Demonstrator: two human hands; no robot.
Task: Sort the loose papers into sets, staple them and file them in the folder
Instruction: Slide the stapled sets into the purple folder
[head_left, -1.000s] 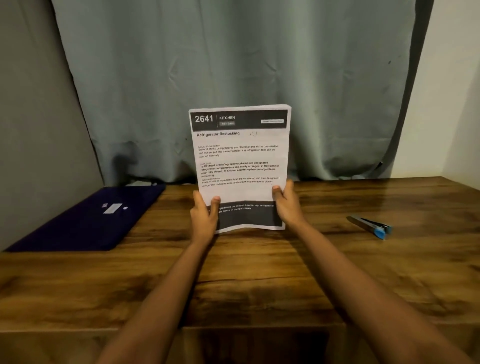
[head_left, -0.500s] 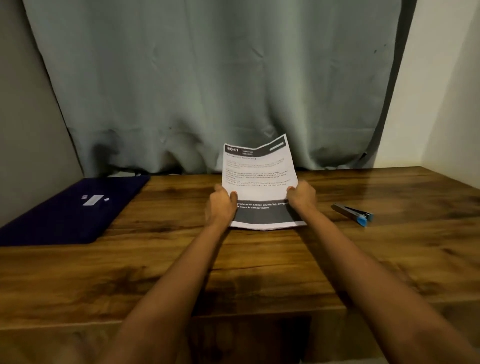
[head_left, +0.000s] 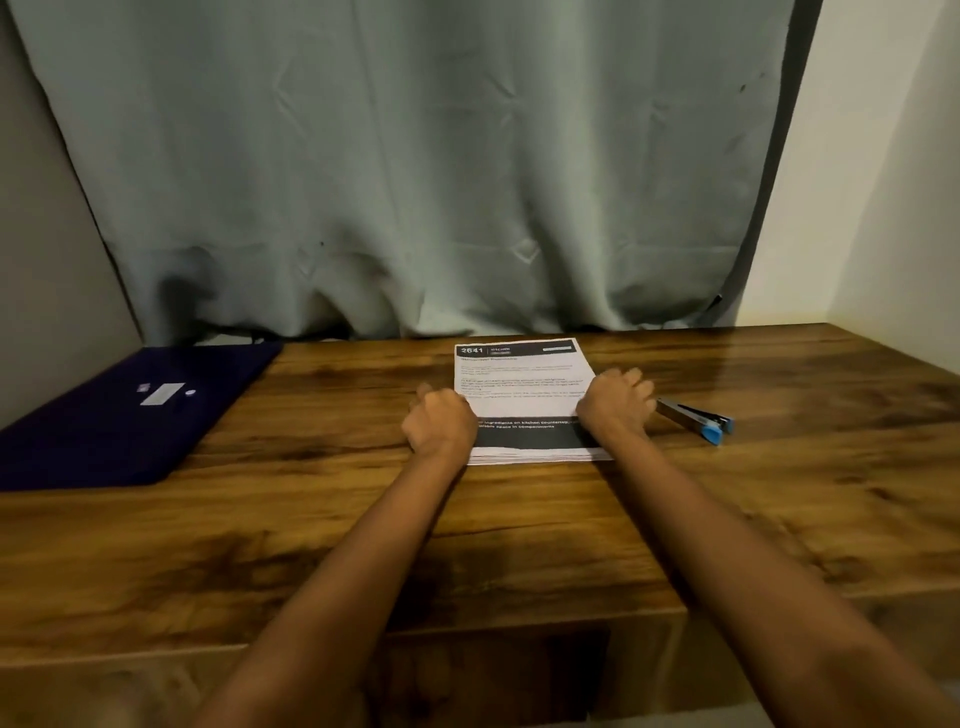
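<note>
I count one stack of papers, one stapler and one folder on the table. The stack lies flat near the far edge, a little right of the middle, printed side up; its near edge shows several sheets, but I cannot count them. My left hand curls round the stack's left edge and my right hand round its right edge, both gripping it and covering parts of the text. The stapler lies just beside the right hand, toward the right edge. The dark blue folder lies closed at the far left corner, well apart. A grey curtain hangs behind the far edge.
</note>
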